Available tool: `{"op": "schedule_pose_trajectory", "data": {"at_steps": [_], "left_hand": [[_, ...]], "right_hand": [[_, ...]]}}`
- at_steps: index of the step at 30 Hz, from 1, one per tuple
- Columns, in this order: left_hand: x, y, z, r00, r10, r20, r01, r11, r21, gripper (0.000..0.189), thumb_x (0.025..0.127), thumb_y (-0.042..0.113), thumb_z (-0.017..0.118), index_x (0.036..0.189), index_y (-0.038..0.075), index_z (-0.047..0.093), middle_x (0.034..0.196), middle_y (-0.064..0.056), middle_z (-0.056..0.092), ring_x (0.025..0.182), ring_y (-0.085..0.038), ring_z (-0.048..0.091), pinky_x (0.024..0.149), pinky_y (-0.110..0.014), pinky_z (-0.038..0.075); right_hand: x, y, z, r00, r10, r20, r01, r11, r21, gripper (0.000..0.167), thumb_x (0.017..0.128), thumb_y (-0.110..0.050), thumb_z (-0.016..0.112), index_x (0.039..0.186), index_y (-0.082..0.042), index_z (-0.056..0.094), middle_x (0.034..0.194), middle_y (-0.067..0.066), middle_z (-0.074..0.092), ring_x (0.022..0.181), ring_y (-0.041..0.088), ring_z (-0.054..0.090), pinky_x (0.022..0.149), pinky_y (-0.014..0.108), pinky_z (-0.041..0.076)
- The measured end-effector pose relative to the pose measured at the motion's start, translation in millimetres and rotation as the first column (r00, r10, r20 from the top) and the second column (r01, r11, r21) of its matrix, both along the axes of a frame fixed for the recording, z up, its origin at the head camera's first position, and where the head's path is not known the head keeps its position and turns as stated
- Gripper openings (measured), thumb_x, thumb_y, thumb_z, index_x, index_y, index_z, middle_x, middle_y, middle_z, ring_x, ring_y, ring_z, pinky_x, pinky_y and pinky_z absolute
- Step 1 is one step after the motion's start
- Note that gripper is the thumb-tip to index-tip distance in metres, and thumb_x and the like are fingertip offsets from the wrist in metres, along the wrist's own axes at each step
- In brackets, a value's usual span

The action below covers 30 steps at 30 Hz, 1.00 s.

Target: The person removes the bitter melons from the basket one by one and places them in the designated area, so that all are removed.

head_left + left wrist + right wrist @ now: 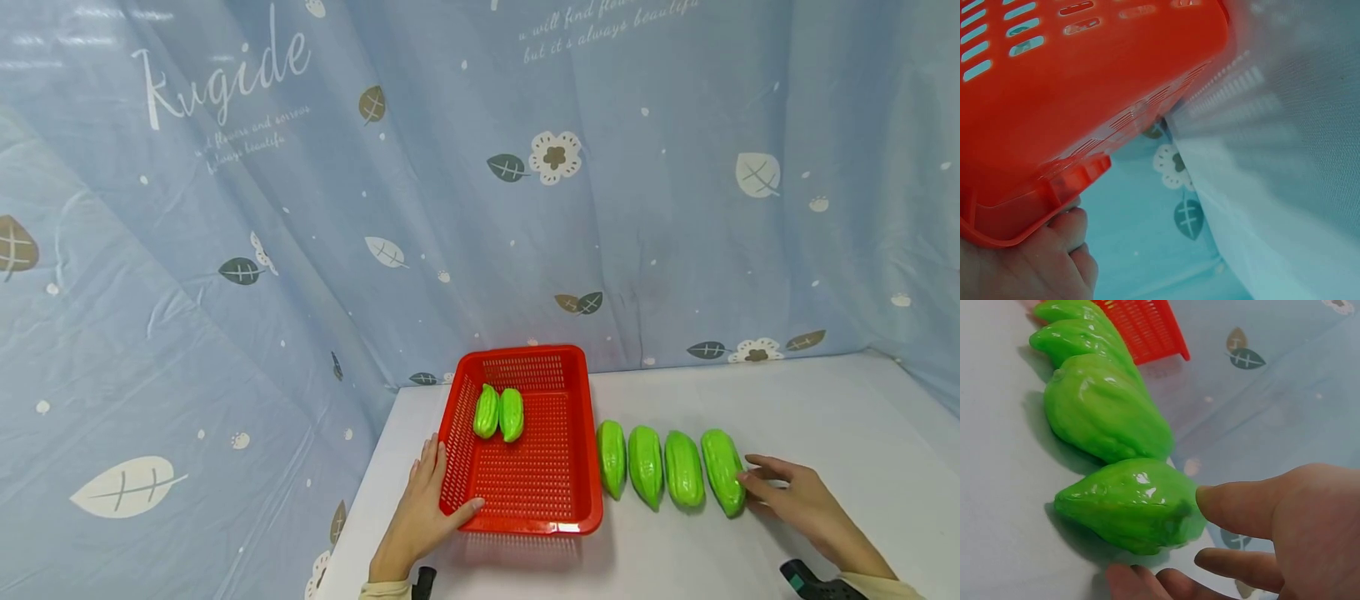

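Observation:
A red plastic basket [589, 433] with slotted walls holds two glossy green ridged fruits [512, 415], side by side toward its back left. My left hand [422, 512] grips its front left corner, thumb over the rim and fingers along the outside. In the left wrist view, the fingers are bent below the red rim [1035, 234]. Several similar fruits stand in a row right of the basket. At the rightmost fruit [723, 472] is my right hand [797, 504], its thumb against or very near the far end. The other fingers are spread alongside, not closed round it.
A white table [840, 417] lies under everything. Blue curtain [637, 208] with leaf and flower prints hangs behind it and on the left. The row's leftmost fruit [611, 458] lies close to the basket's right wall.

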<state>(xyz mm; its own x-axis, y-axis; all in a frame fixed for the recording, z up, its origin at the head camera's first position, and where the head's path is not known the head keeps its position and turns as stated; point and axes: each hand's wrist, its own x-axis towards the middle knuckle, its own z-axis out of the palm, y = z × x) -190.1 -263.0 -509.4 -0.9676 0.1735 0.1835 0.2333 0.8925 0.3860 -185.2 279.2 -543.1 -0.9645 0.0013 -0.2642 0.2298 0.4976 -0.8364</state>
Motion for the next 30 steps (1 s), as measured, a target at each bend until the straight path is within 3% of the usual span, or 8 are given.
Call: {"op": "schedule_pose_trajectory", "data": {"at_steps": [8,16,22,30], "left_hand": [[0.0,0.0,0.2,1.000,0.002,-0.007,-0.002,1.000,-0.004,0.113,0.085,0.069,0.068,0.163,0.001,0.023,0.175,-0.015,0.013,0.163,-0.034,0.015,0.129,-0.060,0.022],[1.3,-0.3,0.4,1.000,0.000,-0.007,0.000,1.000,-0.013,0.113,0.085,0.071,0.066,0.163,0.001,0.023,0.175,-0.015,0.013,0.163,-0.034,0.015,0.130,-0.059,0.020],[0.8,-1.8,0.4,0.999,-0.012,-0.036,0.011,0.999,-0.049,0.113,0.085,0.073,0.064,0.163,0.000,0.025,0.174,-0.017,0.017,0.162,-0.037,0.017,0.128,-0.063,0.022],[1.3,-0.4,2.3,0.999,-0.026,-0.025,0.024,0.997,-0.070,0.116,0.086,0.076,0.060,0.163,-0.002,0.020,0.174,-0.019,0.015,0.162,-0.036,0.017,0.128,-0.063,0.023]], "right_hand": [[-0.7,5.5,5.8,1.000,-0.005,-0.010,0.006,0.992,0.126,0.078,0.106,-0.047,0.052,0.147,0.019,0.038,0.135,0.044,0.052,0.116,0.054,0.061,0.083,0.045,0.064],[-0.9,10.9,19.8,0.995,-0.010,-0.104,0.026,0.987,0.161,0.074,0.108,-0.045,0.049,0.147,0.018,0.040,0.141,0.044,0.049,0.120,0.057,0.061,0.081,0.045,0.064],[-2.4,4.1,34.9,0.989,-0.031,-0.146,0.053,0.987,0.153,0.080,0.107,-0.052,0.047,0.149,0.015,0.039,0.143,0.043,0.047,0.121,0.058,0.057,0.081,0.047,0.063],[-6.0,-13.6,53.6,0.982,-0.018,-0.189,0.052,0.983,0.178,0.081,0.107,-0.057,0.042,0.153,0.010,0.039,0.149,0.041,0.044,0.128,0.062,0.048,0.090,0.064,0.056]]}}
